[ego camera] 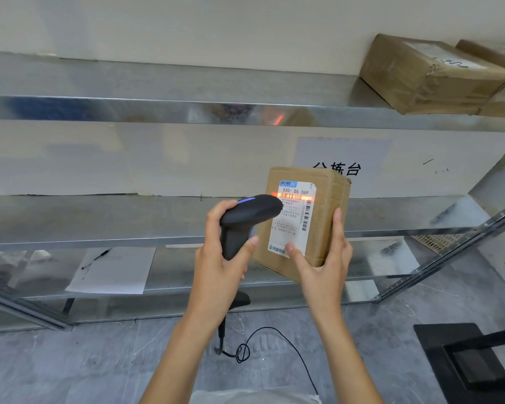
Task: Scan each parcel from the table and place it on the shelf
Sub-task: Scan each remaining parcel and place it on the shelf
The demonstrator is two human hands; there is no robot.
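My right hand (pixel 324 266) holds a small brown cardboard parcel (pixel 322 228) upright in front of the metal shelf (pixel 99 220), thumb on its white shipping label (pixel 292 217). My left hand (pixel 219 258) grips a black barcode scanner (pixel 245 220) by the handle. The scanner's head points at the label, and a red-orange scan line lies across the barcode near the label's top.
Two taped brown parcels (pixel 432 74) lie on the upper shelf at the right. A sheet of paper with a pen (pixel 111 269) rests on the lower shelf. The scanner's black cable (pixel 274 342) loops over the grey floor. A black stand (pixel 473 363) sits at the lower right.
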